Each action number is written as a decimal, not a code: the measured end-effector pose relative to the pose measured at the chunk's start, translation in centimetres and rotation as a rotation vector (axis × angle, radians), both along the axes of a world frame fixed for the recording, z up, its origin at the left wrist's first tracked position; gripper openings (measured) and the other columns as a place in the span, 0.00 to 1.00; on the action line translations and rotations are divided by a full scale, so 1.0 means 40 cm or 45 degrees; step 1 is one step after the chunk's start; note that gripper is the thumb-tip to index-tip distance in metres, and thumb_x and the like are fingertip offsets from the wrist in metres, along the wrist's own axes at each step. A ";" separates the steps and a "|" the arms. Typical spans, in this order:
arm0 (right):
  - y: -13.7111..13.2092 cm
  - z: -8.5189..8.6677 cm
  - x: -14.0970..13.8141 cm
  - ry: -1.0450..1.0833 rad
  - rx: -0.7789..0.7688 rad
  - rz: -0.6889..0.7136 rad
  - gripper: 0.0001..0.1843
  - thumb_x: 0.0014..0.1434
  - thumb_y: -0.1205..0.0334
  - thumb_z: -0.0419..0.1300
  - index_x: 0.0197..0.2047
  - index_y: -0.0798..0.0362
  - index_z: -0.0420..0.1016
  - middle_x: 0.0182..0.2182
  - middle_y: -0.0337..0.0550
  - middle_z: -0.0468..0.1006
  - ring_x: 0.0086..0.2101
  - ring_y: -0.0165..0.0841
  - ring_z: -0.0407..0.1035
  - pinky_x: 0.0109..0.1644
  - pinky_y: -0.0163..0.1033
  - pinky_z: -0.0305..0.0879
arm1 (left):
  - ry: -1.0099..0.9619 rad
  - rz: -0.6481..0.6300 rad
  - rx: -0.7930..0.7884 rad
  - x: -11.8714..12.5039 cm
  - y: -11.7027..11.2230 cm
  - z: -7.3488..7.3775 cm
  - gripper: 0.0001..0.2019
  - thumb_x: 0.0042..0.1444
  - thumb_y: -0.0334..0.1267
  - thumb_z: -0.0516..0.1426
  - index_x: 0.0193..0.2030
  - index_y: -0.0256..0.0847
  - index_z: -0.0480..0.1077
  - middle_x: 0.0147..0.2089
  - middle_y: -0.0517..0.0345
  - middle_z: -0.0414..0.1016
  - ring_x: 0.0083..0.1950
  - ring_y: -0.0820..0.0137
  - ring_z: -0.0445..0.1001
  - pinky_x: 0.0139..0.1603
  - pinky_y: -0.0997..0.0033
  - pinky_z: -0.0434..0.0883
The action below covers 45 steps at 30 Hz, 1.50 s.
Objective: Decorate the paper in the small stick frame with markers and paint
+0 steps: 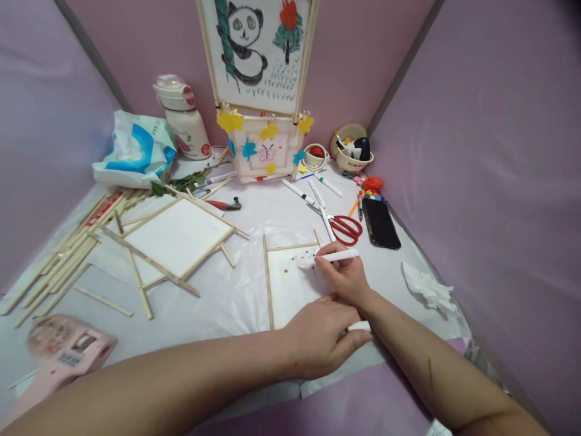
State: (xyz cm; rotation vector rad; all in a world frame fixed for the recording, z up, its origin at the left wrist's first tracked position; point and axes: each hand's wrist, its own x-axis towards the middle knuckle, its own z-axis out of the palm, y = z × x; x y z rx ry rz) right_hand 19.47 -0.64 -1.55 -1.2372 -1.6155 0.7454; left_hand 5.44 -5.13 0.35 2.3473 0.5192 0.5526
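My right hand point(345, 277) pinches a white marker point(342, 255), its tip close to a white paper panel point(290, 290) edged with thin wooden sticks. Small coloured dots and marks dot the upper part of that panel. Across its lower edge lies my left hand point(315, 336), fingers closed around a white marker cap point(359, 326) that sticks out past the thumb. The panel's lower right side is hidden beneath my hands. Red-handled scissors point(345, 230) rest just beyond my right hand, with several white markers point(297, 191) around them.
A stick-framed lantern point(267, 145) with a panda drawing stands at the back. Leftward lie another framed panel point(179, 233), loose sticks point(59, 266) and a pink glue gun point(68, 357). A phone point(382, 224) and crumpled tissue point(429, 289) are at right; a bottle point(186, 124) stands behind.
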 end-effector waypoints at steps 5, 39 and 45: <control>-0.003 0.000 0.000 0.006 0.027 -0.016 0.07 0.62 0.58 0.60 0.34 0.50 0.72 0.24 0.36 0.72 0.24 0.29 0.63 0.28 0.35 0.61 | 0.007 -0.004 -0.037 0.000 0.002 0.003 0.12 0.69 0.41 0.51 0.39 0.35 0.70 0.38 0.53 0.78 0.40 0.63 0.75 0.46 0.67 0.69; 0.003 0.004 -0.006 -0.076 -0.020 0.062 0.07 0.61 0.57 0.60 0.33 0.51 0.72 0.23 0.35 0.71 0.22 0.27 0.60 0.26 0.34 0.58 | 0.026 0.000 -0.104 -0.001 0.005 0.004 0.14 0.69 0.43 0.50 0.34 0.38 0.67 0.34 0.55 0.76 0.38 0.65 0.74 0.57 0.60 0.65; 0.005 0.005 -0.005 -0.094 0.004 0.055 0.07 0.61 0.58 0.60 0.33 0.51 0.72 0.25 0.36 0.72 0.23 0.27 0.62 0.27 0.34 0.59 | 0.025 0.001 -0.114 -0.001 0.004 0.003 0.14 0.69 0.43 0.50 0.34 0.38 0.67 0.34 0.55 0.76 0.38 0.64 0.74 0.58 0.59 0.65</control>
